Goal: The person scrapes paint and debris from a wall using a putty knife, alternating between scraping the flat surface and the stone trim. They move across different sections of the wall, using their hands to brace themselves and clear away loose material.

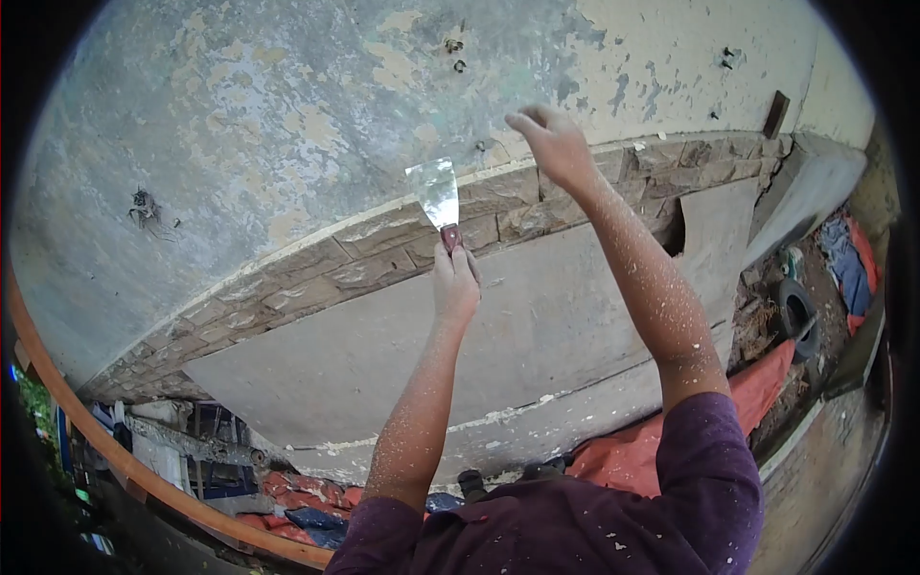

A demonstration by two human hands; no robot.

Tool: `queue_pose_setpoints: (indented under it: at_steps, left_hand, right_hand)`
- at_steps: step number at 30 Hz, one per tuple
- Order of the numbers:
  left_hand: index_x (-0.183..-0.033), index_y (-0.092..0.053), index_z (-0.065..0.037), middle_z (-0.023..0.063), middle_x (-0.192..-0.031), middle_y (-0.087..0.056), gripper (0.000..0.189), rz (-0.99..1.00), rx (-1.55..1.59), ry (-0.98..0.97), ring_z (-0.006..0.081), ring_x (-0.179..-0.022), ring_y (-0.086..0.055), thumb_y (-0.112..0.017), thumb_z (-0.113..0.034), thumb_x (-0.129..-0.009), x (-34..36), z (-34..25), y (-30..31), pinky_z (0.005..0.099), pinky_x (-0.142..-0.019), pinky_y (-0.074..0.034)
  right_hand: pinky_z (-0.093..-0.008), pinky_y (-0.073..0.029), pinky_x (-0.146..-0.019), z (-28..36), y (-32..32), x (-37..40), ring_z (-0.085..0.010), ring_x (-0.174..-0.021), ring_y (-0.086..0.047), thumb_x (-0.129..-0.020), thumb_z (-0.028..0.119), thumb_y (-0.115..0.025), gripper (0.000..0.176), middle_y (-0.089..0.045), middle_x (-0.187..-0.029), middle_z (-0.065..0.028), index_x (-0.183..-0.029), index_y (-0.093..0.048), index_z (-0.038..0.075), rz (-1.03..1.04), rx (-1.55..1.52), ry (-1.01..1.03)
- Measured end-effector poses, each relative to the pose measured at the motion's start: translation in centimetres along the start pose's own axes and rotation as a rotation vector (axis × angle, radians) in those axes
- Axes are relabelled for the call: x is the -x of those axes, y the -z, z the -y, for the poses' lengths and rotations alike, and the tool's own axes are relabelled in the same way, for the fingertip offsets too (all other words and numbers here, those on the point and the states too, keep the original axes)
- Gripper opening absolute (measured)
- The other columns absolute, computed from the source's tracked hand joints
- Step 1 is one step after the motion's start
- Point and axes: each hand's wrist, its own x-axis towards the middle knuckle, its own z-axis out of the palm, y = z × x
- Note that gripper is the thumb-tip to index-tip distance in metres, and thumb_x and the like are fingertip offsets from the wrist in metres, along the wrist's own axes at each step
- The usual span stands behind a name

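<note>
My left hand is wrapped round the dark red handle of a putty knife. Its wide, shiny metal blade points up, in front of the stone ledge and the lower edge of the painted wall. Grey and cream patches show where paint has flaked from that wall. Higher and to the right, my right hand is raised in front of the wall with its fingers bent and drawn together. Whatever those fingers hold, if anything, is hidden. Pale flecks cover both forearms.
A rough stone ledge runs along the wall's base, above a flat grey panel. Bolts stick out of the wall. Orange sheeting lies below, with a tyre at the right. An orange-brown rail curves along the lower left.
</note>
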Motion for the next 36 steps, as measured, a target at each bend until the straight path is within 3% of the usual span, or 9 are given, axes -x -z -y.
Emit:
queue_pose_setpoints:
  at_steps: [3, 5, 10, 12, 14, 17, 21, 27, 36]
  left_hand:
    - [-0.099, -0.052, -0.001, 0.0049, -0.068, -0.057, 0.027, 0.097, 0.048, -0.043, 0.0146, -0.058, -0.057, -0.038, -0.024, -0.099, 4.3, 1.3, -2.4, 0.0314, -0.052, -0.044]
    - [-0.103, -0.053, 0.000, 0.0126, -0.076, -0.063, 0.028, 0.148, -0.123, -0.207, 0.0276, -0.067, -0.063, -0.043, -0.025, -0.098, 6.8, 4.0, -3.1, 0.0387, -0.059, -0.047]
    - [-0.100, -0.061, 0.001, 0.0158, -0.095, -0.064, 0.027, 0.390, -0.433, -0.112, 0.0288, -0.087, -0.063, -0.054, -0.024, -0.092, 7.3, 4.4, -1.5, 0.0373, -0.078, -0.048]
    - [-0.097, -0.062, 0.001, 0.0141, -0.096, -0.064, 0.026, 0.404, -0.492, -0.511, 0.0268, -0.090, -0.062, -0.059, -0.023, -0.089, 4.3, 4.5, 1.0, 0.0355, -0.082, -0.047]
    - [-0.099, -0.063, 0.000, 0.0159, -0.106, -0.061, 0.027, 0.223, -0.466, -0.410, 0.0307, -0.105, -0.056, -0.062, -0.024, -0.087, -0.6, -0.7, 3.8, 0.0392, -0.094, -0.042]
    - [-0.103, -0.058, -0.002, 0.0148, -0.108, -0.057, 0.026, -0.260, -0.755, -0.766, 0.0318, -0.109, -0.049, -0.060, -0.021, -0.085, -9.7, -7.5, 7.1, 0.0421, -0.098, -0.036]
    - [-0.133, -0.035, -0.005, 0.0231, -0.143, -0.027, 0.057, -0.632, -0.968, -1.154, 0.0385, -0.136, -0.021, -0.055, -0.034, -0.088, -18.6, -13.1, 8.2, 0.0536, -0.111, -0.017]
    - [-0.147, -0.019, -0.019, 0.0161, -0.156, -0.007, 0.076, -0.636, -1.209, -1.245, 0.0368, -0.144, -0.004, -0.053, -0.048, -0.086, -24.9, -12.8, 9.1, 0.0531, -0.114, -0.008]
    - [-0.146, -0.025, -0.023, 0.0084, -0.157, -0.010, 0.073, -0.634, -1.156, -1.233, 0.0337, -0.144, -0.007, -0.054, -0.045, -0.083, -25.3, -12.3, 9.7, 0.0539, -0.114, -0.008]
  right_hand:
    - [-0.0329, -0.048, -0.080, -5.4, -6.3, 13.0, -0.0226, -0.089, -0.063, -0.088, 0.039, -0.059, 0.052, -0.067, -0.098, -0.0170, -0.109, -0.061, -0.008, 0.354, -0.500, -0.337]
    - [-0.0280, -0.047, -0.073, -8.9, -10.7, 18.5, -0.0145, -0.081, -0.061, -0.088, 0.025, -0.062, 0.036, -0.066, -0.091, -0.0101, -0.106, -0.061, -0.006, 0.063, -0.497, -0.324]
    - [-0.0270, -0.049, -0.066, -11.2, -10.5, 21.5, -0.0129, -0.074, -0.061, -0.090, 0.014, -0.060, 0.021, -0.062, -0.083, -0.0063, -0.107, -0.058, 0.002, -0.080, -0.777, -0.514]
    - [-0.0271, -0.050, -0.058, -12.1, -9.8, 21.5, -0.0132, -0.065, -0.060, -0.094, 0.016, -0.056, 0.020, -0.059, -0.078, -0.0046, -0.110, -0.052, 0.005, -0.234, -0.932, -0.604]
    - [-0.0256, -0.047, -0.047, -12.5, -10.1, 20.9, -0.0110, -0.054, -0.055, -0.097, 0.022, -0.051, 0.017, -0.054, -0.072, -0.0023, -0.106, -0.048, 0.007, -0.281, -0.968, -0.587]
    - [-0.0271, -0.041, -0.040, -10.1, -11.7, 19.8, -0.0111, -0.046, -0.049, -0.099, 0.031, -0.045, 0.022, -0.050, -0.067, -0.0018, -0.096, -0.046, 0.009, -0.188, -0.991, -0.710]
    - [-0.0333, -0.041, -0.043, -6.4, -17.0, 16.5, -0.0193, -0.043, -0.046, -0.096, 0.049, -0.044, 0.042, -0.047, -0.058, -0.0054, -0.085, -0.046, 0.009, -0.056, -1.311, -0.812]
    - [-0.0359, -0.039, -0.042, -3.5, -21.8, 11.5, -0.0209, -0.041, -0.045, -0.096, 0.057, -0.035, 0.049, -0.045, -0.054, -0.0057, -0.084, -0.043, 0.010, 0.053, -1.579, -0.759]
    - [-0.0354, -0.042, -0.040, -2.6, -23.1, 5.7, -0.0200, -0.042, -0.047, -0.097, 0.052, -0.037, 0.045, -0.047, -0.059, -0.0061, -0.086, -0.043, 0.010, -0.125, -1.524, -0.711]
